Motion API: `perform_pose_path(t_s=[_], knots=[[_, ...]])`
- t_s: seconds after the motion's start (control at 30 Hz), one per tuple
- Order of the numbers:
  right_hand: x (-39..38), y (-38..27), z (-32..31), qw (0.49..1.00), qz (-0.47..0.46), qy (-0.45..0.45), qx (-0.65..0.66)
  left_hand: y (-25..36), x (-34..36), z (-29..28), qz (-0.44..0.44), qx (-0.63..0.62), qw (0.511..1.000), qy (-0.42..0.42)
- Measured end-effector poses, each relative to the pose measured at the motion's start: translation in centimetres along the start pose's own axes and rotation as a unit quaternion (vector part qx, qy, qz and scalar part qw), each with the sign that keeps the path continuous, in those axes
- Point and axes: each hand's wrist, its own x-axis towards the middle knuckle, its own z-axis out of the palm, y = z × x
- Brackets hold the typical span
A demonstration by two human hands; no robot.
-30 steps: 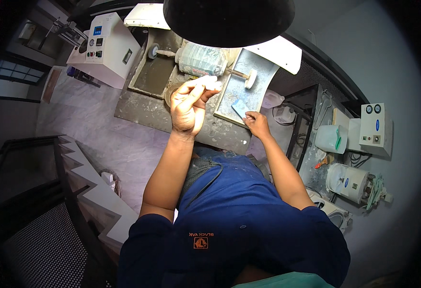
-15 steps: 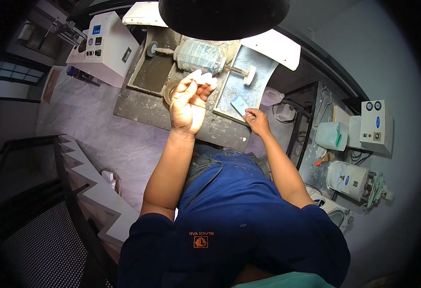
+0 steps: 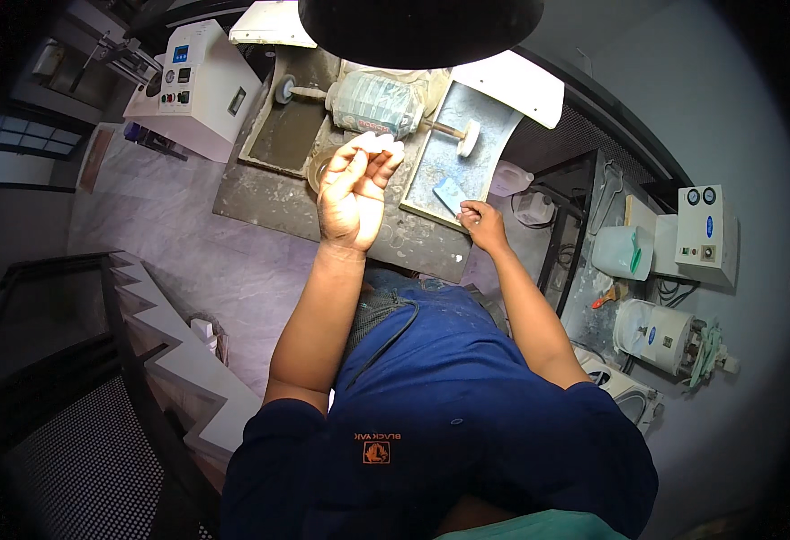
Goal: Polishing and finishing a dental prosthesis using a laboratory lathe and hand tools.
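Observation:
My left hand is raised in front of a bench polishing lathe, its thumb and fingers drawn together. Glare whitens the fingertips, so whatever they pinch cannot be made out. Lower and to the right, my right hand grips the near end of a light-blue bar, which looks like polishing compound. The bar's far end reaches over the right tray. A white wheel sits on the lathe's right spindle, above that tray, and a greyish wheel on the left one. Neither hand touches a wheel.
A dark round lamp head hangs over the lathe. The left tray holds grey, muddy material. A white machine with controls stands at the left. On the right are plastic jugs, a bench with a pale tub, and more white equipment.
Both hands stay almost in place. The light-blue bar sits a touch higher in the picture, and my left fingertips have shifted very slightly.

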Motion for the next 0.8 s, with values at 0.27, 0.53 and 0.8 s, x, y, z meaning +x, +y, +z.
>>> perform_pose_path(t_s=[0.27,0.53,0.8], knots=[[0.1,0.3,0.2,1.0,0.027,-0.007,0.012,0.0,-0.2,-0.2,-0.006,-0.005,1.0,-0.001],[0.2,1.0,0.3,0.999,0.035,-0.004,0.016,0.1,-0.4,-0.4,-0.004,-0.013,1.0,0.0],[0.2,1.0,0.2,0.999,0.028,-0.014,0.017,0.0,-0.4,-0.1,-0.005,0.012,1.0,0.015]])
